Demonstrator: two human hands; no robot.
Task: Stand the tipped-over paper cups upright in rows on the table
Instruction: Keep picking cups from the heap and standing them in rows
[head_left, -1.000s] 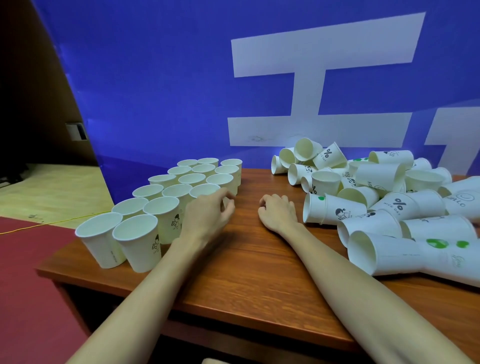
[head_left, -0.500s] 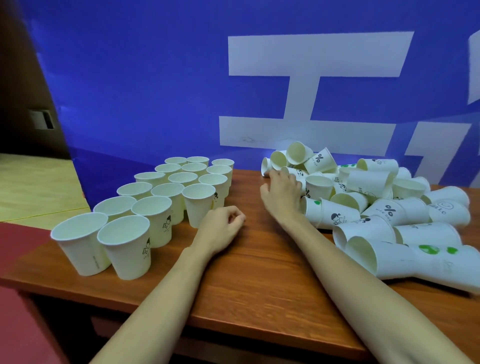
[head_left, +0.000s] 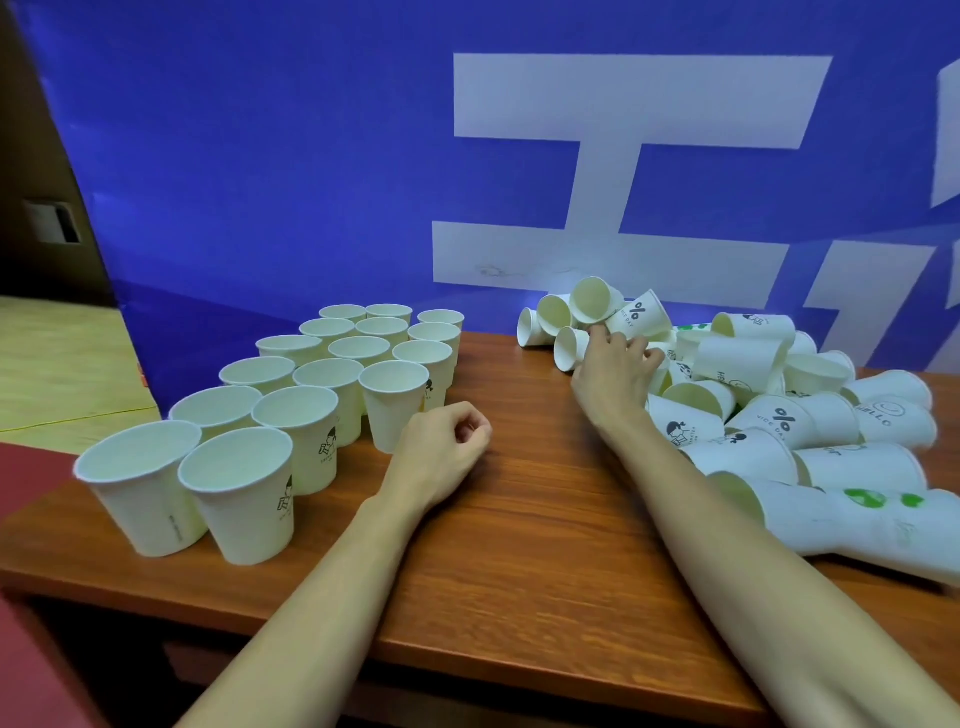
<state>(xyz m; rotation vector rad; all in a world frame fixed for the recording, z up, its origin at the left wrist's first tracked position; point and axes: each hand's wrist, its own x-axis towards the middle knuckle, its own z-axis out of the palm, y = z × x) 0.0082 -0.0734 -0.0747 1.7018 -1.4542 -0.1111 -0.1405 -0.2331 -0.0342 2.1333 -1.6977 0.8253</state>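
Here the right hand (head_left: 613, 376) reaches into the left end of the pile of tipped-over cups (head_left: 769, 410), its fingers (head_left: 602, 332) spread and curled among the cups at the far edge of the table (head_left: 519, 519). They touch a small cup lying on its side (head_left: 569, 348), but whether they truly clasp it or only rest against it cannot be told, since the hand's back hides the palm. The left hand (head_left: 441, 457) rests on the wood near the table's middle, fingers curled loosely inward with nothing in them, just beside the nearest upright cup (head_left: 392, 402).

The heap of fallen cups runs along the right side of the table, from the far edge down toward the near right corner, where two long nested ones with green marks (head_left: 857, 514) lie beside the right forearm. The upright cups (head_left: 311, 395) stand in three rows on the left side, running from the near left corner to the far edge. Behind the table hangs a blue banner (head_left: 311, 156) with large white characters.
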